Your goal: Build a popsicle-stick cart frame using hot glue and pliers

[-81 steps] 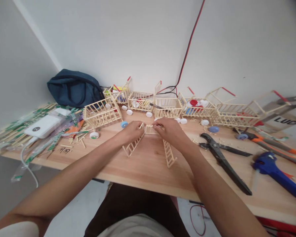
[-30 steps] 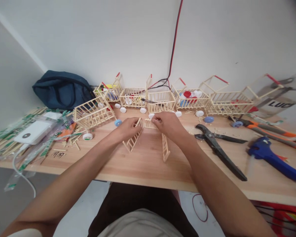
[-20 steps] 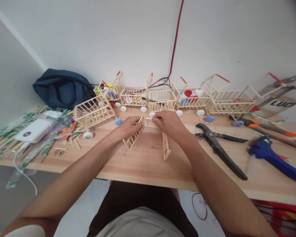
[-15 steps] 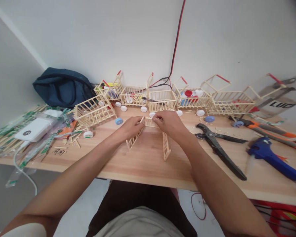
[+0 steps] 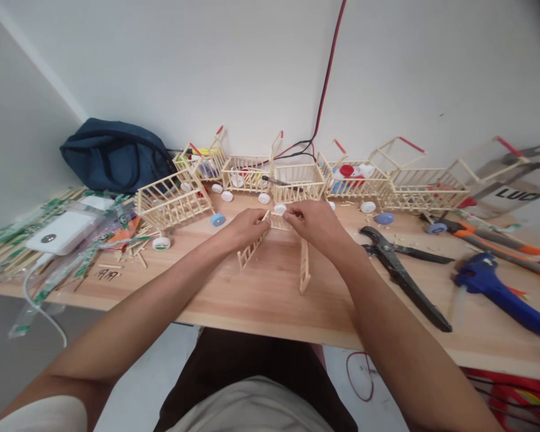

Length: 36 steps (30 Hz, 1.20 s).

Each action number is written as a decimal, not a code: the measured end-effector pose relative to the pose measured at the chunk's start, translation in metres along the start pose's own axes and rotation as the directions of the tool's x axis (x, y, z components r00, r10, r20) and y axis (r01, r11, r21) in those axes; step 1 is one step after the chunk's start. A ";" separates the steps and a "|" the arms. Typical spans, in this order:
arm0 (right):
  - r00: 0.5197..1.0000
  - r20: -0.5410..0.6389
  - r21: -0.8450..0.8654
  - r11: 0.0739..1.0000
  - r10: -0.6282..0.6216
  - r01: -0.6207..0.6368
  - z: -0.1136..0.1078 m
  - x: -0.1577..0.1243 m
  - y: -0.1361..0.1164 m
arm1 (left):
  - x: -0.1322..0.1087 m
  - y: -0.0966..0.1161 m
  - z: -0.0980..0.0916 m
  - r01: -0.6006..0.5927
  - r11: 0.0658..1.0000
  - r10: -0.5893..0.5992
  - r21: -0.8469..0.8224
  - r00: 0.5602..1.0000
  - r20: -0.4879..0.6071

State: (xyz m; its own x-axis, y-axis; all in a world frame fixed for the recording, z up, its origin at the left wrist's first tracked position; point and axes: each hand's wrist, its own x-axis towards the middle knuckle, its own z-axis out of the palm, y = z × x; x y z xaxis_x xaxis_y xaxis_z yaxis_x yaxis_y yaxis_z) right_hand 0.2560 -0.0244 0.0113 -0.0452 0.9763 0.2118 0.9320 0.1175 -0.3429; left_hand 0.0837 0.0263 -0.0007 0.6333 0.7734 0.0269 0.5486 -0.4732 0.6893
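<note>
A small frame of thin wooden sticks (image 5: 305, 271), with ladder-like side panels, stands on the tabletop in front of me. It has a back panel and two sides that reach toward me. My left hand (image 5: 251, 227) pinches the left back corner between thumb and fingers. At the right back corner, the fingers of my right hand (image 5: 315, 223) are closed on the top of the back panel. Both corners are partly hidden by the fingers. Just behind the hands stands a finished-looking stick cart (image 5: 299, 175) with white wheels.
More stick carts (image 5: 175, 201) line the wall. On the right lie black pliers (image 5: 396, 273), a blue glue gun (image 5: 499, 291) and orange-handled pliers (image 5: 504, 240). Bundled sticks (image 5: 9, 240), a white power device (image 5: 58, 233) and a blue pouch (image 5: 117, 157) occupy the left.
The left side panel has swung slightly to the right, together with my left hand. My right hand stays at its corner with a small shift of the fingers. The view has tilted slightly.
</note>
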 end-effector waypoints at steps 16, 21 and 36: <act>1.000 0.019 0.012 1.000 -0.001 0.001 -0.003 -0.001 0.006 | 0.007 0.007 -0.001 -0.057 0.978 0.061 0.199 0.998 -0.011; 1.000 0.018 0.029 1.000 -0.004 0.003 -0.003 -0.001 0.007 | 0.008 0.011 -0.001 -0.050 0.978 0.049 0.204 0.999 0.012; 1.000 -0.009 0.048 0.999 0.007 -0.006 -0.005 -0.003 0.007 | 0.009 0.007 -0.010 -0.080 0.982 0.063 0.169 0.992 0.105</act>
State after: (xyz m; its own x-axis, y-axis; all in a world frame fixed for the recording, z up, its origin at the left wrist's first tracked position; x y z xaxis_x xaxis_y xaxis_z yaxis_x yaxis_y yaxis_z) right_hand 0.2646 -0.0269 0.0124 -0.0355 0.9753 0.2180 0.9139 0.1200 -0.3878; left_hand 0.0876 0.0347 0.0114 0.7205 0.6934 -0.0064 0.5804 -0.5980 0.5528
